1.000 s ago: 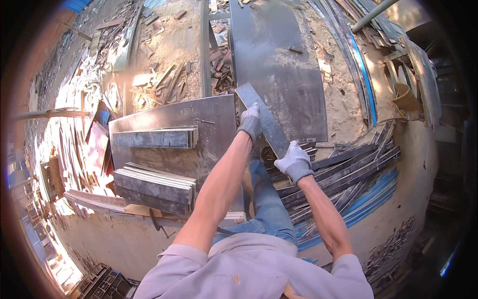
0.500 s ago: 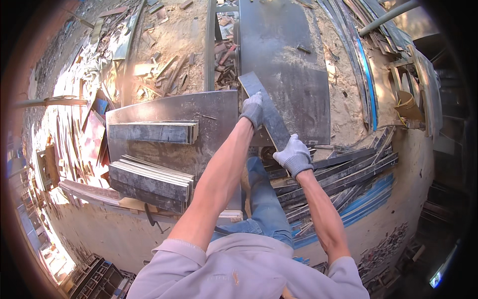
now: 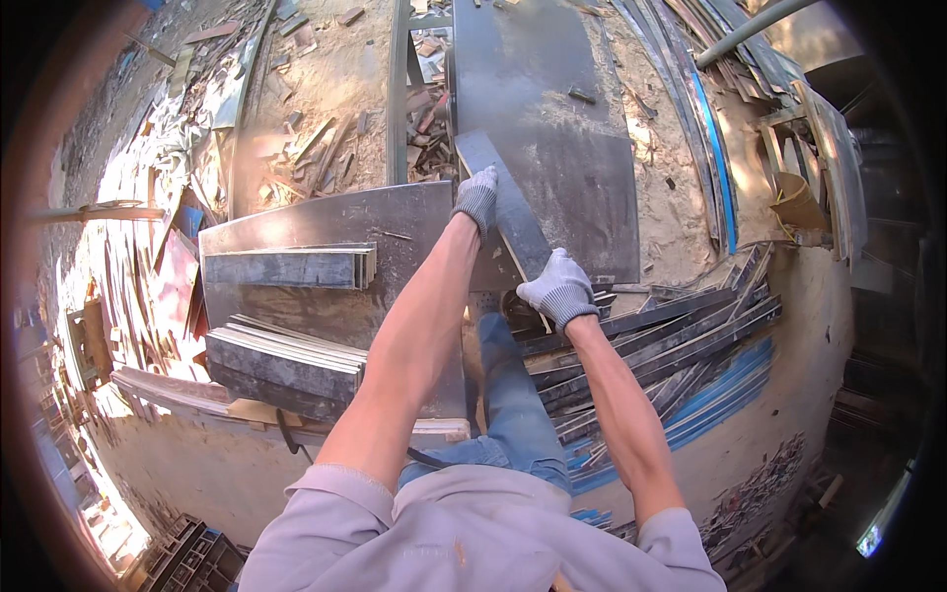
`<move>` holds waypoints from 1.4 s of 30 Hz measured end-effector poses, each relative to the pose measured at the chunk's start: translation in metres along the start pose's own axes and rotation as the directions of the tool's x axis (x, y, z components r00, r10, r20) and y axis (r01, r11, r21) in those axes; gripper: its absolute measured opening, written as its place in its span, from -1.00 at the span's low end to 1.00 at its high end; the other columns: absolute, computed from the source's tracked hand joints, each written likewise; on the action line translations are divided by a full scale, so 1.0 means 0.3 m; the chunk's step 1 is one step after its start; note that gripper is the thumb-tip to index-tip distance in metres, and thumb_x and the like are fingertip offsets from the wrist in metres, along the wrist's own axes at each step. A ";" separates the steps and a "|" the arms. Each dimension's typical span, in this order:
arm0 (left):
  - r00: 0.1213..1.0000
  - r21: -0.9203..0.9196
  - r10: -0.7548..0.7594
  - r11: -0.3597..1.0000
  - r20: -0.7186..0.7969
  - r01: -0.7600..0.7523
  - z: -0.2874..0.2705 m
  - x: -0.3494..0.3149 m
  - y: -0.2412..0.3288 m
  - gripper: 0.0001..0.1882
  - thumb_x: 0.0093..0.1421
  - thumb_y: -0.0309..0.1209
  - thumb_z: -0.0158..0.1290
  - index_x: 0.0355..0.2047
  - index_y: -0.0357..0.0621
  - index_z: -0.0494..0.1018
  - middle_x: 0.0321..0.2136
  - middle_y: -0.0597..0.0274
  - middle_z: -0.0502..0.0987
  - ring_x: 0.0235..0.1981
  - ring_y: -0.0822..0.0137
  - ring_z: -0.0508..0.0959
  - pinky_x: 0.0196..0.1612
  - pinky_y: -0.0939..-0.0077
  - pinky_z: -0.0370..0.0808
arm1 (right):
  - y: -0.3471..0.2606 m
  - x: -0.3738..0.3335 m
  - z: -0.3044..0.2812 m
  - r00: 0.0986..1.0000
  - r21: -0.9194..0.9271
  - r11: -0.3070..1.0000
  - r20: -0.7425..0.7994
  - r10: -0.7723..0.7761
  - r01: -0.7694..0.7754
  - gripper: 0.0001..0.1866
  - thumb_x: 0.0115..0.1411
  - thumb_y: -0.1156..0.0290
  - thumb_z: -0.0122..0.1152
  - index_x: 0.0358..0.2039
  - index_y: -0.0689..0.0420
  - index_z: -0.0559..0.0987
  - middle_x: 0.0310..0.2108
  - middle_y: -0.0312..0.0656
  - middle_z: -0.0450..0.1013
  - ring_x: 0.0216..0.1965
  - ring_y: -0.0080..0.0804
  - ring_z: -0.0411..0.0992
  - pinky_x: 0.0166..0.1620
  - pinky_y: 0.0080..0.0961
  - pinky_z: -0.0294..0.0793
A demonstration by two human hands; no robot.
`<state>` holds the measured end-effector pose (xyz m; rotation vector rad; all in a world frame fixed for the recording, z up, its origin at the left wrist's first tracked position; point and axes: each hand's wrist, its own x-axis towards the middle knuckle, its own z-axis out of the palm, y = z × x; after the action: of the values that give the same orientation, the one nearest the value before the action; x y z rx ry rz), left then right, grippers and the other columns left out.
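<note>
A dark grey plywood strip [image 3: 515, 219] slants across the near part of a dark, dusty panel [image 3: 582, 187]. Its far end points up and to the left. My left hand [image 3: 477, 199], in a grey knit glove, is closed on the strip's left edge near that far end. Gloved likewise, my right hand [image 3: 558, 290] grips the strip's near end. Left of my hands, on a second dark panel [image 3: 414, 212], lie a small stack of strips [image 3: 286, 269] and a thicker stack of similar strips [image 3: 281, 370].
Long dark strips [image 3: 656, 340] and blue strips [image 3: 725, 395] lie in a heap at the right. Wood scraps [image 3: 426, 118] fill a gap beside the far panel. A metal pole [image 3: 755, 32] juts in at the upper right. Sheet offcuts [image 3: 168, 306] lean at the left.
The whole view has shifted, so the scene sits slightly farther left. Both hands keep their hold on the plywood strip, which keeps nearly the same slant over the panel.
</note>
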<state>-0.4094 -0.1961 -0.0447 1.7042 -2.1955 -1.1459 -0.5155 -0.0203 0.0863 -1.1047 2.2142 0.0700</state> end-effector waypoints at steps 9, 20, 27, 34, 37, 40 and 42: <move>0.895 -0.745 0.259 -0.496 0.362 0.445 -0.027 -0.411 0.110 -0.23 0.43 0.22 -0.06 0.29 -0.26 0.34 0.16 -0.18 0.50 0.16 -0.07 0.61 0.18 -0.16 0.64 | 0.282 -0.244 0.056 0.487 0.714 -0.057 0.415 -0.769 -0.698 -0.36 0.13 0.40 0.41 0.20 0.36 0.45 -0.47 -0.28 0.36 -0.48 -0.44 0.46 -0.40 -0.46 0.54; 0.714 -0.783 -0.618 0.245 0.329 0.572 0.169 -0.187 0.047 -0.39 0.47 0.09 0.04 0.03 -0.30 0.60 -0.15 -0.01 0.67 -0.17 0.12 0.67 -0.17 0.09 0.64 | 0.144 -0.278 -0.049 0.977 -0.071 0.996 0.209 -0.031 0.047 0.33 -0.04 -0.30 0.58 0.48 0.35 0.17 0.29 0.27 0.42 0.29 0.10 0.47 0.32 -0.13 0.46; 0.799 -0.762 -0.548 0.400 0.247 0.509 0.061 -0.174 0.119 -0.28 0.46 0.16 -0.05 0.05 -0.40 0.58 -0.11 -0.19 0.65 -0.09 0.01 0.66 -0.02 0.12 0.57 | 0.105 -0.159 -0.052 0.982 -0.116 0.993 0.186 0.014 0.008 -0.19 0.01 0.05 0.46 0.07 0.42 0.40 -0.09 0.30 0.62 0.00 0.19 0.64 0.11 -0.10 0.61; 0.788 -0.872 -0.530 0.167 0.315 0.461 0.095 -0.080 0.071 -0.28 0.43 0.12 0.05 0.19 -0.39 0.52 0.00 -0.11 0.64 0.03 0.03 0.65 -0.06 0.13 0.68 | 0.063 -0.123 -0.086 0.984 -0.143 0.990 0.180 0.012 0.014 -0.15 -0.01 0.04 0.47 0.09 0.45 0.39 -0.07 0.31 0.61 0.03 0.18 0.63 0.11 -0.10 0.61; 0.787 -0.841 -0.541 0.244 0.295 0.483 0.051 -0.096 0.110 -0.31 0.42 0.07 0.09 0.20 -0.36 0.52 0.02 -0.09 0.63 0.01 0.05 0.65 -0.10 0.13 0.70 | 0.055 -0.116 -0.081 0.984 -0.129 0.992 0.177 0.033 -0.010 -0.16 -0.03 0.05 0.48 0.09 0.42 0.39 -0.05 0.31 0.60 0.03 0.18 0.63 0.11 -0.10 0.61; 0.795 -0.851 -0.543 0.252 0.269 0.460 0.048 -0.094 0.090 -0.35 0.43 0.05 0.07 0.19 -0.35 0.54 0.02 -0.09 0.64 -0.02 0.05 0.66 -0.09 0.15 0.70 | 0.044 -0.113 -0.071 0.984 -0.112 0.994 0.175 0.038 -0.018 -0.17 -0.06 0.05 0.49 0.08 0.37 0.40 -0.04 0.30 0.60 0.03 0.18 0.62 0.12 -0.10 0.59; 0.794 -0.829 -0.560 0.309 0.238 0.466 0.023 -0.106 0.124 -0.37 0.43 0.05 0.07 0.15 -0.34 0.57 0.02 -0.09 0.64 -0.03 0.06 0.66 -0.10 0.13 0.68 | 0.049 -0.108 -0.060 0.984 -0.107 0.994 0.174 0.044 -0.025 -0.17 -0.06 0.05 0.49 0.08 0.37 0.41 -0.04 0.30 0.60 0.03 0.19 0.62 0.13 -0.10 0.59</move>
<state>-0.4305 -0.1624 -0.0156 1.8332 -0.5927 -1.8050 -0.5218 0.0058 0.1156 -1.0723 2.0906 0.2905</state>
